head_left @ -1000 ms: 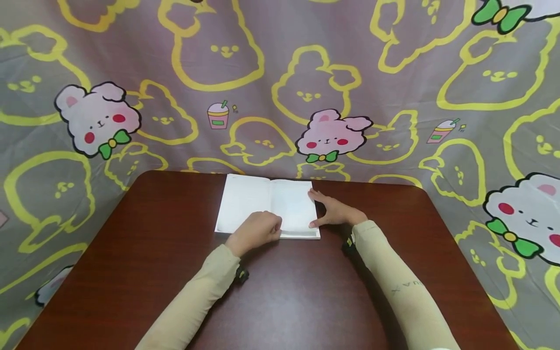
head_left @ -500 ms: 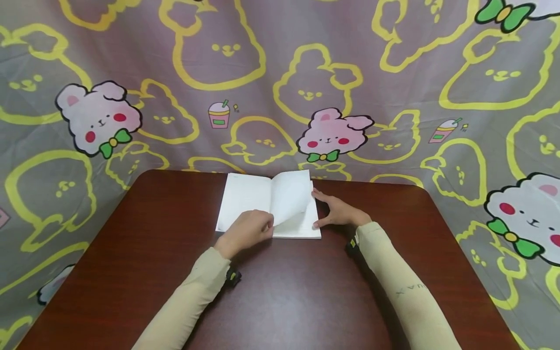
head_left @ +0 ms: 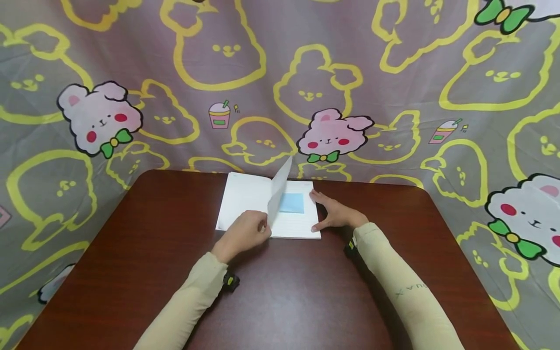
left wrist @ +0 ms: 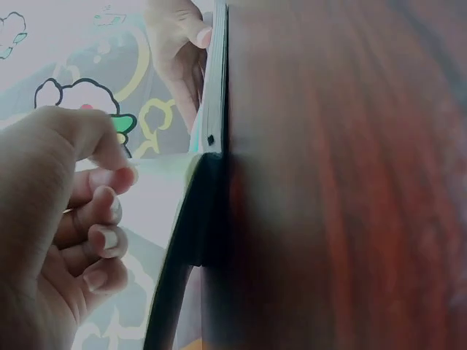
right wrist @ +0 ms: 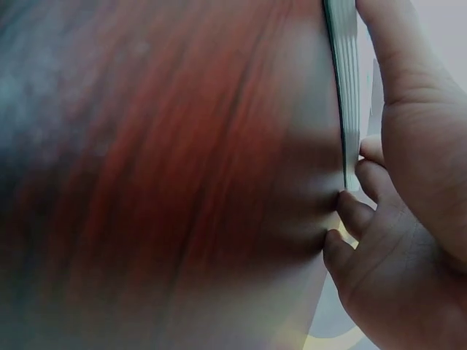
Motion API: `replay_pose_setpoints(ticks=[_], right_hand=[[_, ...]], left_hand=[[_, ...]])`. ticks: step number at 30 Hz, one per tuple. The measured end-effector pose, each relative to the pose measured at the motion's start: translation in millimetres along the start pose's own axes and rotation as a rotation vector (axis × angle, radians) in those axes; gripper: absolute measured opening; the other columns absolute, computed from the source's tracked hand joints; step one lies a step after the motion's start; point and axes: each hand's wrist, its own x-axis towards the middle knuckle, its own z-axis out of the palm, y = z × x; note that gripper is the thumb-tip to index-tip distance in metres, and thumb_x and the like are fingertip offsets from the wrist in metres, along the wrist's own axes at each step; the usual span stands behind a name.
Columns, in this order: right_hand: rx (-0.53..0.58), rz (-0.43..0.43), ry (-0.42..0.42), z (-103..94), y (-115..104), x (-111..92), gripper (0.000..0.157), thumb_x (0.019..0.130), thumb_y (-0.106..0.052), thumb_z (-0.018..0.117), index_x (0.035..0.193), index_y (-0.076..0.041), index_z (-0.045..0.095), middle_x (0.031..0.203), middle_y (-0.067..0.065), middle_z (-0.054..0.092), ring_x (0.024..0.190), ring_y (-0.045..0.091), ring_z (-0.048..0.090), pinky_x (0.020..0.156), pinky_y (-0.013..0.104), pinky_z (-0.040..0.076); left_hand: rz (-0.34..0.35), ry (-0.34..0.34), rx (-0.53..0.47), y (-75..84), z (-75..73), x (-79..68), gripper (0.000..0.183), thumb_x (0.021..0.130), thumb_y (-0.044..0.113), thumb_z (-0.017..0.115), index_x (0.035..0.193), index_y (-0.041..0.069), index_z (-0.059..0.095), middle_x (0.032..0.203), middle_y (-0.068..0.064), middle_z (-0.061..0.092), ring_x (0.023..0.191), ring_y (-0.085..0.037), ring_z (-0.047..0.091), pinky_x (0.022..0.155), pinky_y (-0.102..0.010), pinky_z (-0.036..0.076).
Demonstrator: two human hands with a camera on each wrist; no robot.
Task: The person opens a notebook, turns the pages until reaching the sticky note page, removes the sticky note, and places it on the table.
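An open notebook (head_left: 245, 199) with white pages lies near the table's far edge. One raised page (head_left: 280, 189) stands almost upright along its middle. My left hand (head_left: 245, 229) is at this page's near lower corner and pinches it between thumb and forefinger; the other fingers are curled, as the left wrist view shows. A pale blue rectangle of paper (head_left: 293, 203) lies on the right-hand page. My right hand (head_left: 338, 213) rests at the notebook's right edge, thumb and forefinger spread apart on the margin. In the right wrist view, its other fingertips (right wrist: 338, 248) touch the tabletop beside the book.
The notebook lies on a dark reddish-brown table (head_left: 280, 301) with rounded far corners. A grey curtain (head_left: 262, 63) with yellow outlines and cartoon bunnies hangs behind and on both sides. A small black device (head_left: 230, 281) is strapped at the left wrist.
The left hand has moved left, and a page has lifted from the right side to nearly upright. The blue paper has come into sight beneath it. The right hand has stayed at the right edge.
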Motion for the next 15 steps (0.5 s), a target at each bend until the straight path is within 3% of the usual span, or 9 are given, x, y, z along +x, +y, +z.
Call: replay_pose_setpoints(ticks=[6,15], right_hand=[[-0.007,0.000,0.003,2.4,0,-1,0.120,0.076,-0.039,0.090,0.161,0.001,0.016,0.170,0.019,0.010,0.157,0.039,0.006,0.124,0.057,0.018],[0.002,0.010,0.005,2.6,0,-2,0.120,0.077,-0.040,0.089,0.162,-0.002,0.015,0.171,0.016,0.009,0.157,0.038,0.005,0.124,0.058,0.017]], left_hand=[[-0.047,0.140,-0.044,3.4,-3.1,-1.2,0.017,0.082,0.007,0.066,0.067,0.009,0.059,0.057,0.006,0.042,0.053,-0.008,0.037,0.047,-0.026,0.033],[0.009,0.320,0.003,7.8,-23.9,3.9,0.020,0.083,0.005,0.063,0.065,0.007,0.057,0.057,0.004,0.045,0.053,-0.011,0.041,0.050,-0.025,0.035]])
